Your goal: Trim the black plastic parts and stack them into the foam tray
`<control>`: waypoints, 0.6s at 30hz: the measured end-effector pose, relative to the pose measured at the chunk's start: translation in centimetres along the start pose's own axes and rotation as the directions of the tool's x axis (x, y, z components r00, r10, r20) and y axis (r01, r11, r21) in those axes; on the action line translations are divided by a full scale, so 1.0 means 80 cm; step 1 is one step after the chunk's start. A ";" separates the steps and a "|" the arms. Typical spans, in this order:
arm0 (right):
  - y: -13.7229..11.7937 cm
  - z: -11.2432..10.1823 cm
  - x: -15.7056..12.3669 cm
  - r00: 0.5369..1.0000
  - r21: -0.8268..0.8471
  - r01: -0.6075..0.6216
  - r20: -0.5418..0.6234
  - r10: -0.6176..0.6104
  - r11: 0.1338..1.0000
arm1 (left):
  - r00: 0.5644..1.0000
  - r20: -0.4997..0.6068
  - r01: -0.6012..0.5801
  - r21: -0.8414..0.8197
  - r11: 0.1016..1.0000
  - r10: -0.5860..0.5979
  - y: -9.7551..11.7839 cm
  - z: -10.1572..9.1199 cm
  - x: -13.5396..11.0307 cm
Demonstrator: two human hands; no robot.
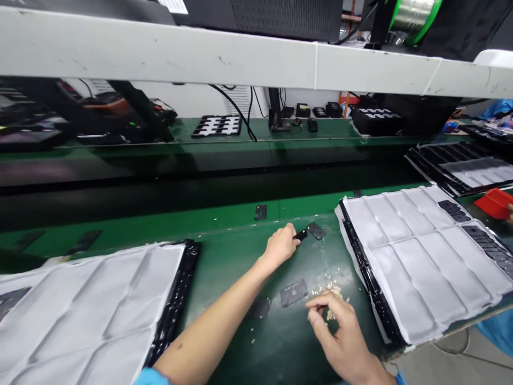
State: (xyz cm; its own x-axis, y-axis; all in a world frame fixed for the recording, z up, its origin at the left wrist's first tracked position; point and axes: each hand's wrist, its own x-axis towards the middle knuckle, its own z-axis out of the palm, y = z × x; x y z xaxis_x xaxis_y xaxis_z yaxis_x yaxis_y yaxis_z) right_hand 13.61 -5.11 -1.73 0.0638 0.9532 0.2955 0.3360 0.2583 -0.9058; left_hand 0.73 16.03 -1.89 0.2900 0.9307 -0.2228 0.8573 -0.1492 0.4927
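My left hand point(280, 245), its fingers closed, grips a short black bar-shaped object point(300, 234) whose kind I cannot make out. Just beyond its tip lies a small black plate point(316, 230) with cut-outs. Nearer to me, my right hand point(340, 331) is bent with thumb and index finger close together in a pinch; whatever may be between them is too small to name. Beside and partly behind those fingers is a scattered pile of tiny beige pieces point(333, 293). A flat dark plate point(294, 292) lies left of the right fingertips.
Stacked trays lined with white sheeting stand to the left point(92, 299) and right point(425, 256); the right one holds black parts point(487, 246). Another black part point(261, 212) lies farther back. A pale shelf beam point(240, 53) crosses overhead. A red scoop-like object point(494, 203) is at far right.
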 end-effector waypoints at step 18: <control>0.004 -0.031 -0.018 0.967 0.442 -0.232 0.010 0.254 0.867 | 0.939 -0.148 -0.341 -0.501 0.796 0.310 0.037 0.047 -0.227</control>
State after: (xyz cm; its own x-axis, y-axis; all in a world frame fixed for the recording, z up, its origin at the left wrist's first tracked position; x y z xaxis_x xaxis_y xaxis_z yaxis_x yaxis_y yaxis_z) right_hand 15.93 -6.77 -1.69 0.1376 0.9891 0.0532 -0.1386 0.0724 -0.9877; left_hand -0.41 -2.55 0.40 0.4754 0.8772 0.0676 0.3702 -0.2691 0.8891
